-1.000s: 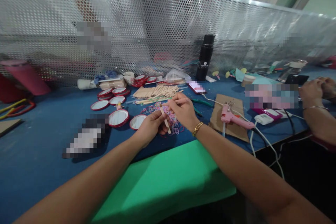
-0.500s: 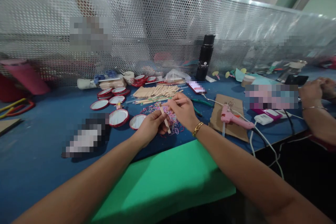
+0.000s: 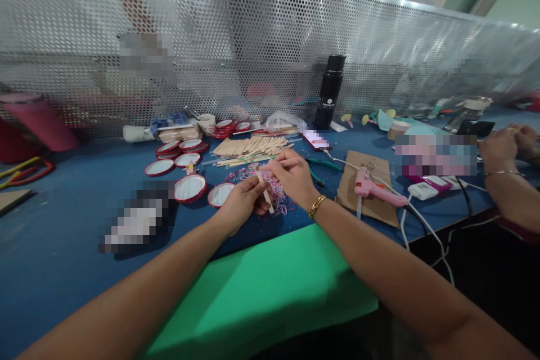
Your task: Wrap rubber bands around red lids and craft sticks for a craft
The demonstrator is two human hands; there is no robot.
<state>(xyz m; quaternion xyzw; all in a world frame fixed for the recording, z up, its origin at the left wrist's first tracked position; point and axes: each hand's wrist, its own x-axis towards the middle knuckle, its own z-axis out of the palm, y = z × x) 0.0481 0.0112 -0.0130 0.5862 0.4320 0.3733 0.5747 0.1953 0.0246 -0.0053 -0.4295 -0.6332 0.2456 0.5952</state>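
screen: perforated metal screen (image 3: 261, 39) along the far edge of the blue table (image 3: 63, 219). Black flask (image 3: 330, 91) stands upright against it, right of centre.
far of hands: stick pile (image 3: 248, 146), loose and lying flat. Phone (image 3: 315, 139) just right of it.
left of hands: red-rimmed lids (image 3: 190, 188) scattered, white faces up. Nearest one is just beside the left hand.
right of hands: green-handled pliers (image 3: 325, 165), then a pink glue gun (image 3: 373, 190) lying on a cardboard piece (image 3: 371, 169), cord running off the near edge.
far right: another person's hand (image 3: 502, 146) at the table, well apart.
near: green sheet (image 3: 270, 287) over the near table edge, under both forearms.
under hands: heap of small coloured rubber bands (image 3: 278, 198), partly covered by both hands.
in the way: right fingertips hide the stick's upper end. Left fingers cover part of its middle.
left hand (image 3: 240, 202): fingers curled, thumb and fingers clamped on the stick's middle.
right hand (image 3: 293, 177): fingertips pinched at the stick's upper end. Can't tell if a band is in the pinch. Gold bracelet (image 3: 317, 206) on the wrist.
stick: one wooden stick (image 3: 265, 196), pale, flat, rounded lower end.
stick position: table centre, between the two hands, just above the rubber bands. Tilted, top far-left, bottom near-right.
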